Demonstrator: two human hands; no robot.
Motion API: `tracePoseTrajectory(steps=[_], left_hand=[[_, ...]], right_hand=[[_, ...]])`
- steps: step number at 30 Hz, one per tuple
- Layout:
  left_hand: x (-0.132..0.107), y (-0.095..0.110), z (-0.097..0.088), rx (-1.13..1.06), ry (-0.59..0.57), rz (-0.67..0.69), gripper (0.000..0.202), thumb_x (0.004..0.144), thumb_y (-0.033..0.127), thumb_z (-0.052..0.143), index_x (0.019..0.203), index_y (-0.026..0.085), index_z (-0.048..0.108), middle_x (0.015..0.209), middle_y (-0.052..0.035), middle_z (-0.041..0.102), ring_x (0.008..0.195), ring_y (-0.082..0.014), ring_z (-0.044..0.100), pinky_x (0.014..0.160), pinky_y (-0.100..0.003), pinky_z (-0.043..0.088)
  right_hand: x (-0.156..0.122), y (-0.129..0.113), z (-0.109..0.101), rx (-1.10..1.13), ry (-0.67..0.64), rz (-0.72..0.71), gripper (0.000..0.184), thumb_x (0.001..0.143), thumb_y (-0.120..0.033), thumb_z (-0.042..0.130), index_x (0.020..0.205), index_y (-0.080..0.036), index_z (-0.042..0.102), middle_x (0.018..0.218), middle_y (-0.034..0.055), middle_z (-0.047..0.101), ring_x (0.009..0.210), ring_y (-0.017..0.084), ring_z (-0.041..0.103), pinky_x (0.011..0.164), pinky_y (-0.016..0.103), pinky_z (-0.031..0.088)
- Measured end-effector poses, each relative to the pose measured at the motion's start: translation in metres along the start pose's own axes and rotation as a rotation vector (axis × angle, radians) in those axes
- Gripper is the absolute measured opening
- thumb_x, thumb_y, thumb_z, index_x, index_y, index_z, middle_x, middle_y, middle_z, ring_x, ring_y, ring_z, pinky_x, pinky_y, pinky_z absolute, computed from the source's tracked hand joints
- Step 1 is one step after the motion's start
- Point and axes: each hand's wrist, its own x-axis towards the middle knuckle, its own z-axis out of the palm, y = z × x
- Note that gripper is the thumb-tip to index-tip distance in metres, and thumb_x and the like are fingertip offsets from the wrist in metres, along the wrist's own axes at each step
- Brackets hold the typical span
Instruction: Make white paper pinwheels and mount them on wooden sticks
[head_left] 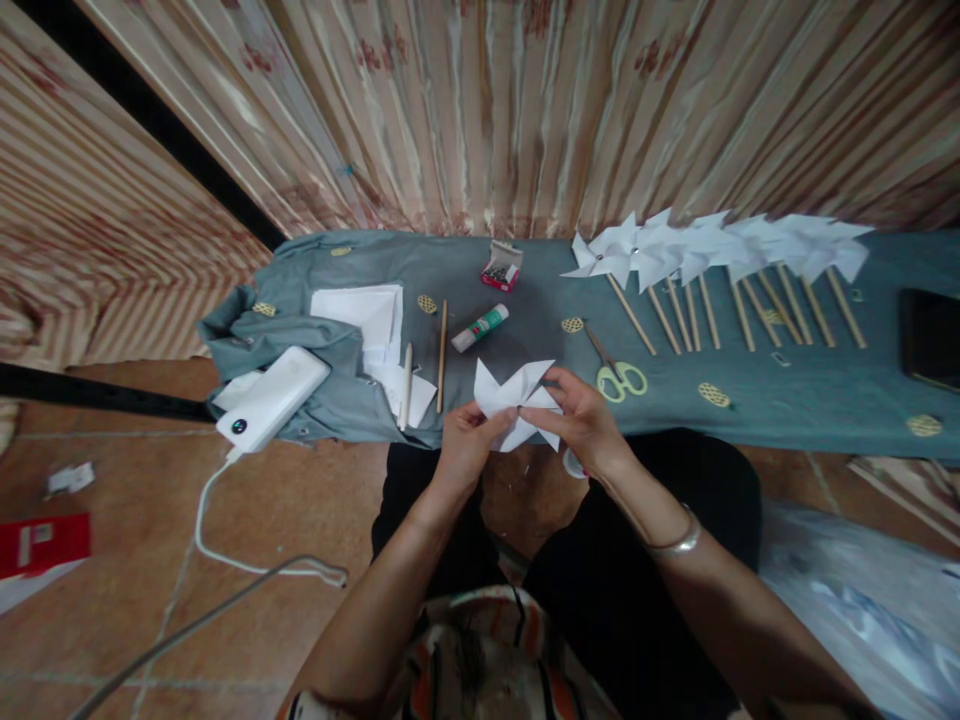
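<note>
A white paper pinwheel point(510, 388) is held between both hands at the front edge of the cloth-covered bench. My left hand point(466, 437) pinches its lower left side, thumb near the centre. My right hand point(585, 420) grips the right side, its thumb also close to the middle. No stick shows on this pinwheel. Just beyond lies a glue stick point(480, 328), with a small open red box point(502, 268) of dark bits behind it. Green-handled scissors point(621, 381) rest right of my right hand. A wooden stick point(442, 355) and a pale pencil-like stick point(406, 388) lie to the left.
Several finished pinwheels point(697, 250) on sticks lie in a row at the back right. White paper sheets point(360, 312) and a white power bank point(274, 400) with a cable are at left. A dark phone-like object point(930, 335) sits far right. A curtain point(480, 120) hangs behind.
</note>
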Motion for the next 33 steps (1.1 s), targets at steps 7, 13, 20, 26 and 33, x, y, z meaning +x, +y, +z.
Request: tracePoseTrajectory(steps=[7, 13, 20, 26, 33], left_hand=[[-0.0007, 0.0016, 0.0004, 0.007, -0.013, -0.010, 0.035, 0.041, 0.036, 0.090, 0.064, 0.014, 0.074, 0.065, -0.0042, 0.073, 0.055, -0.0145, 0.062, 0.060, -0.027, 0.050], [-0.0019, 0.0021, 0.0017, -0.002, -0.026, -0.015, 0.033, 0.043, 0.034, 0.090, 0.064, 0.014, 0.074, 0.065, -0.0041, 0.073, 0.055, -0.0141, 0.062, 0.061, -0.028, 0.051], [-0.0018, 0.0013, 0.0001, 0.047, -0.042, -0.012, 0.036, 0.042, 0.038, 0.090, 0.064, 0.015, 0.074, 0.064, -0.0036, 0.072, 0.054, -0.0139, 0.061, 0.059, -0.027, 0.050], [-0.0023, 0.0014, -0.0028, 0.069, -0.056, -0.005, 0.034, 0.043, 0.036, 0.089, 0.066, 0.015, 0.075, 0.065, -0.0032, 0.073, 0.056, -0.0145, 0.061, 0.061, -0.028, 0.050], [-0.0016, 0.0005, -0.0057, 0.076, -0.057, 0.011, 0.031, 0.045, 0.030, 0.088, 0.068, 0.015, 0.075, 0.066, -0.0032, 0.073, 0.058, -0.0144, 0.062, 0.062, -0.027, 0.050]], right_hand=[[0.0005, -0.0019, 0.0000, 0.038, -0.019, 0.031, 0.054, 0.050, -0.035, 0.088, 0.094, -0.023, 0.060, 0.074, -0.0021, 0.073, 0.063, 0.018, 0.068, 0.062, 0.030, 0.054], [0.0012, -0.0022, -0.0010, 0.054, -0.015, 0.069, 0.048, 0.056, -0.037, 0.084, 0.096, -0.022, 0.061, 0.073, -0.0017, 0.073, 0.063, 0.019, 0.068, 0.063, 0.031, 0.054], [0.0030, 0.0012, -0.0025, 0.013, -0.002, 0.038, 0.052, 0.053, -0.035, 0.086, 0.096, -0.022, 0.061, 0.076, 0.0000, 0.074, 0.068, 0.021, 0.069, 0.066, 0.033, 0.054], [0.0031, 0.0032, -0.0025, -0.024, -0.009, 0.010, 0.051, 0.053, -0.036, 0.085, 0.095, -0.022, 0.060, 0.076, -0.0004, 0.074, 0.066, 0.020, 0.069, 0.063, 0.032, 0.054], [0.0037, 0.0044, -0.0037, -0.016, -0.044, -0.007, 0.047, 0.055, -0.031, 0.085, 0.094, -0.021, 0.061, 0.075, -0.0012, 0.073, 0.065, 0.017, 0.067, 0.064, 0.030, 0.052]])
